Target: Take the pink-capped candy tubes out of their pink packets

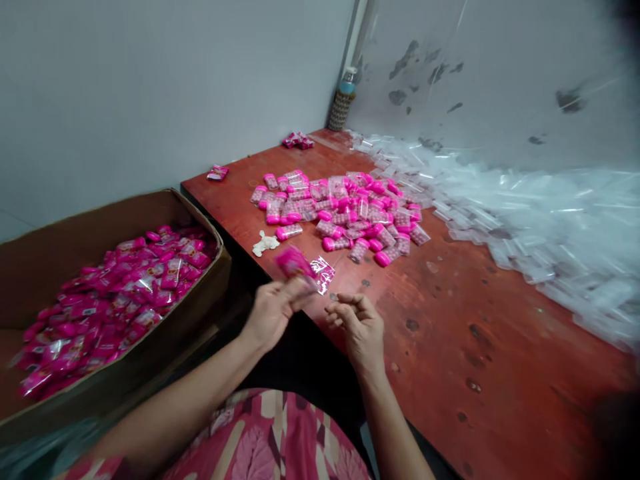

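Observation:
My left hand (273, 308) is closed on a pink packet (295, 261), blurred by motion, held above the near edge of the red table (430, 347). To its right, my right hand (359, 327) has its fingers curled, thumb and forefinger close together; I cannot make out anything between them. Just beyond the hands lies a flat pink-and-white printed wrapper (323, 275). A crumpled white scrap (265, 244) rests near the table's left edge. Farther back is a heap of small clear bottles with pink caps (345, 207), filled with small pale pieces.
At left, a cardboard box (200, 217) holds many pink packets (125, 300). Clear plastic sleeves (525, 220) are piled along the table's right side. A bottle in a woven holder (342, 110) stands in the far corner. Pink packets (298, 140) lie at the back edge.

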`<state>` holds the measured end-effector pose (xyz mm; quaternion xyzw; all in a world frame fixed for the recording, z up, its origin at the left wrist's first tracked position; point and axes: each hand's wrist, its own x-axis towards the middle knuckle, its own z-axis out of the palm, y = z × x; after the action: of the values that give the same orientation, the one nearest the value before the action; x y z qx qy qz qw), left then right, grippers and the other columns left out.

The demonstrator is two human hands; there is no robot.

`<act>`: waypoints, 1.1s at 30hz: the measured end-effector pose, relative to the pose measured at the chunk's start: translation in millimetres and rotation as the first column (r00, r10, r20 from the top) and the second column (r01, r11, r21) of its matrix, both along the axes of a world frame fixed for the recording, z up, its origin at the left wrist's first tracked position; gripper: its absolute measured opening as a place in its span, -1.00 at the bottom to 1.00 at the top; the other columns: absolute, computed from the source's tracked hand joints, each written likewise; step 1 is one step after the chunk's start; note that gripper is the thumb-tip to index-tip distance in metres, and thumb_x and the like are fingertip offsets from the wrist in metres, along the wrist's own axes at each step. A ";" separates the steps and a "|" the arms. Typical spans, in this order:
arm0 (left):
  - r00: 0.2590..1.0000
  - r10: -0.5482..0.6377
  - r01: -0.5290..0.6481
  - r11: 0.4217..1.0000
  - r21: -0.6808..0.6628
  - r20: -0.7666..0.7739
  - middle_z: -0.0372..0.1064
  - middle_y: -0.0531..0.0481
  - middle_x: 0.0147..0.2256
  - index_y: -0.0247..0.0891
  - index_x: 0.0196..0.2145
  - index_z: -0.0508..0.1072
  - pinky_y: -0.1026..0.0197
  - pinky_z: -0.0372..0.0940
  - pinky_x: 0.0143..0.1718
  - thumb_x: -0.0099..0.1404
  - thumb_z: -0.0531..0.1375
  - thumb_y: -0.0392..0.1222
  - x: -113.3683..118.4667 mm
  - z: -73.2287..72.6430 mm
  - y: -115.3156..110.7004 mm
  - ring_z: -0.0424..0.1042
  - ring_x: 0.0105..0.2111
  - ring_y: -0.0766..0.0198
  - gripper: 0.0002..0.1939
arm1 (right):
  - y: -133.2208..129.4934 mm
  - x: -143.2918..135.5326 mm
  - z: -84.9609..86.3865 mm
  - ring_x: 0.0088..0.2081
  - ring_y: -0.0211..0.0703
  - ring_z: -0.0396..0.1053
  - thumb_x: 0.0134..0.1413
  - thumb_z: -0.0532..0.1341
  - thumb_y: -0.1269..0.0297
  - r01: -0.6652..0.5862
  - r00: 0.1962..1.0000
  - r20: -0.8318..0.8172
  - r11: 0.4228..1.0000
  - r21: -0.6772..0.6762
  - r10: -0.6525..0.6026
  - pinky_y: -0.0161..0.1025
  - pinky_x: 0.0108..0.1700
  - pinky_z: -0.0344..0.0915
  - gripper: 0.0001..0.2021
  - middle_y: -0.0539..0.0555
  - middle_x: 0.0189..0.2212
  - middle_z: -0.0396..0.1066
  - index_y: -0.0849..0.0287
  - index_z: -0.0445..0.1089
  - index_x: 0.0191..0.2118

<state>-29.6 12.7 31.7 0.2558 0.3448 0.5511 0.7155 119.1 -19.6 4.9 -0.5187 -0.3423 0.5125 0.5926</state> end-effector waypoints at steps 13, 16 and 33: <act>0.339 0.301 0.378 0.824 0.422 -0.891 0.24 -0.05 0.02 -0.12 -0.13 0.41 -0.08 -0.30 0.14 0.10 0.18 -0.12 2.6 -52.2 51.0 0.01 0.13 0.08 -0.66 | 4.4 9.6 -8.1 -0.59 -0.34 0.30 -0.04 0.19 0.17 -0.055 0.989 0.137 0.997 -0.062 0.063 -0.40 -0.56 0.23 -0.82 -0.03 -0.55 0.37 0.19 0.30 -0.39; 0.215 0.343 0.436 0.804 0.404 -0.914 0.24 -0.01 0.02 -0.07 -0.18 0.43 -0.14 -0.36 0.12 0.15 0.13 -0.16 11.5 -60.5 53.6 -0.03 0.14 0.10 -0.75 | 4.9 13.6 -7.5 -0.58 -0.33 0.30 -0.04 0.19 0.16 -0.057 0.978 0.198 0.995 -0.078 0.071 -0.39 -0.54 0.24 -0.81 -0.02 -0.55 0.37 0.19 0.31 -0.39; 0.513 0.399 0.296 0.749 0.593 -0.760 0.30 -0.05 -0.03 -0.12 -0.17 0.44 -0.03 -0.06 0.11 0.21 0.06 -0.18 24.5 -42.2 23.9 0.14 0.07 0.15 -0.74 | 47.5 -0.7 -7.0 -0.59 -0.31 0.32 -0.30 0.35 0.24 0.096 0.987 0.127 0.995 0.004 -0.096 -0.33 -0.52 0.32 -0.51 -0.09 -0.56 0.32 0.16 0.28 -0.13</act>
<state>-5.1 36.7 -10.5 0.7163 0.4401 0.4568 0.2908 118.4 27.9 -2.1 -0.5665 -0.3535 0.4498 0.5931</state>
